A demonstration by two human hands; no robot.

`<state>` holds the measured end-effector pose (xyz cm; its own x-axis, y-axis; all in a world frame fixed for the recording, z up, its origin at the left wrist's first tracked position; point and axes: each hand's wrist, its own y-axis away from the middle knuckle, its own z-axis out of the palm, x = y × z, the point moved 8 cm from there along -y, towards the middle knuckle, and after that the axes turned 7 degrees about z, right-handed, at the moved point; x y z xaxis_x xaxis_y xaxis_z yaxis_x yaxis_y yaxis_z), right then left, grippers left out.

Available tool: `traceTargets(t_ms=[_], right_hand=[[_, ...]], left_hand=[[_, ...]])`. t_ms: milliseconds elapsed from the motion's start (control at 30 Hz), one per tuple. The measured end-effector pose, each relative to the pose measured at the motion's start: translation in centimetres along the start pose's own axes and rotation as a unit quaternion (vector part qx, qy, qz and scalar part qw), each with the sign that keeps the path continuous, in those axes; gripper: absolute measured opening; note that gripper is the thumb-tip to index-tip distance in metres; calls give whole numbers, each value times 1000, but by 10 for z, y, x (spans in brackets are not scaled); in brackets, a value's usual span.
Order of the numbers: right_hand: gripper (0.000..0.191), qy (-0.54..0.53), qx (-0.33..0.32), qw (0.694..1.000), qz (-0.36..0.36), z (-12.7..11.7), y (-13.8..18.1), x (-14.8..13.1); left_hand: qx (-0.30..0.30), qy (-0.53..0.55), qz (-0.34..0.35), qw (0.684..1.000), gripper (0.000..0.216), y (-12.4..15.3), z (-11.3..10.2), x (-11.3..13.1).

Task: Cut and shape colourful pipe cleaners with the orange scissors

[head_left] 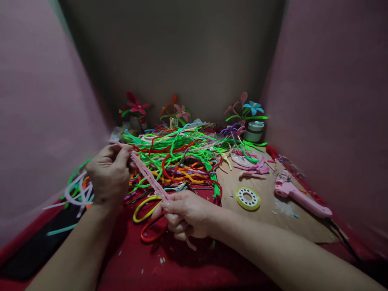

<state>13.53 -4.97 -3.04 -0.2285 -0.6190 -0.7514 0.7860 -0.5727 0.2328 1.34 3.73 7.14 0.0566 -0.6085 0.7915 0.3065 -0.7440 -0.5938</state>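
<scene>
A bundle of pale pink pipe cleaners is stretched at a slant between my two hands. My left hand is closed on its upper left end, with a short tip showing past the fingers. Lower down, my right hand pinches the other end, and a thin pink tail hangs out under the fingers. Beneath the right hand lie scissors with a yellow loop and a red loop, partly covered by that hand. Behind both hands spreads a large heap of green, red, orange and pink pipe cleaners.
A wooden board on the right carries a yellow-rimmed tape roll, a pink glue gun with a cord, and pink pieces. Pipe-cleaner flowers and a pale jar stand behind. A dark flat object lies left on red cloth.
</scene>
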Motion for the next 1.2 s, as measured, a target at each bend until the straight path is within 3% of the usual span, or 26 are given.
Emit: traceTargets(t_ms=[100, 200, 433, 667, 800, 1000, 1200], right_hand=[[21, 6, 5, 1000, 3, 0, 0, 2], [18, -5, 7, 1000, -28, -2, 2, -5], [19, -25, -18, 998, -57, -4, 4, -14], [21, -45, -63, 996, -51, 0, 5, -13], [21, -66, -72, 994, -48, -4, 5, -13], [22, -77, -89, 988, -96, -7, -2, -14], [20, -47, -94, 992, -65, 0, -7, 0]], left_hand=[[-22, -17, 15, 999, 2, 0, 3, 2], [-104, 96, -108, 984, 6, 4, 21, -17], [-325, 157, -320, 876, 24, 50, 55, -48], [-421, 163, -360, 817, 19, 75, 62, -49], [-426, 120, -327, 835, 15, 74, 64, -47], [-366, 132, -300, 871, 17, 51, 50, -41], [-374, 61, -284, 881, 18, 44, 45, -37]])
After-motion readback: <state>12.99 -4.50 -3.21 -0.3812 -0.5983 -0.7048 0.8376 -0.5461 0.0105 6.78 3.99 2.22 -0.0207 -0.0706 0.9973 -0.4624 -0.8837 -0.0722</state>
